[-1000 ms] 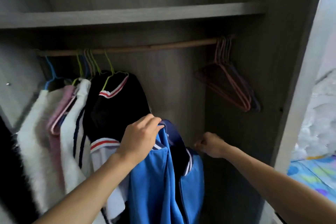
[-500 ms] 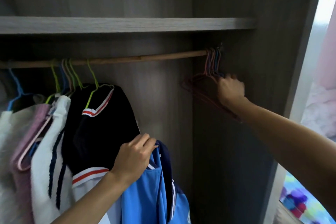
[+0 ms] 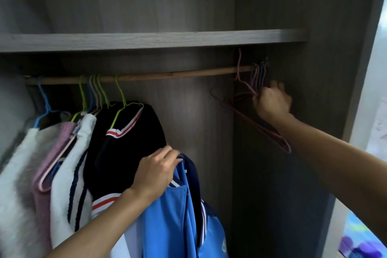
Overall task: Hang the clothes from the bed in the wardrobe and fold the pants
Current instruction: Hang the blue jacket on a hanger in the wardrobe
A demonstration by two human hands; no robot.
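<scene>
Moved: your right hand (image 3: 272, 103) now grips a pink hanger (image 3: 279, 142), its hook raised above the rod (image 3: 167, 74) | left hand (image 3: 155, 173) clutches the blue jacket (image 3: 167, 220) by its collar, below the rod | done: hung clothes (image 3: 125, 142) fill the rod's left | left: jacket unhung, pants unseen

A grey wood-grain shelf (image 3: 146, 40) spans the wardrobe. Just beneath it runs a brown wooden rod (image 3: 167, 75). Coloured wire hangers (image 3: 100, 92) hook over its left part, carrying white, pink and black hung garments (image 3: 125, 148). A bunch of bare wire hangers (image 3: 258, 77) crowds its right end.
</scene>
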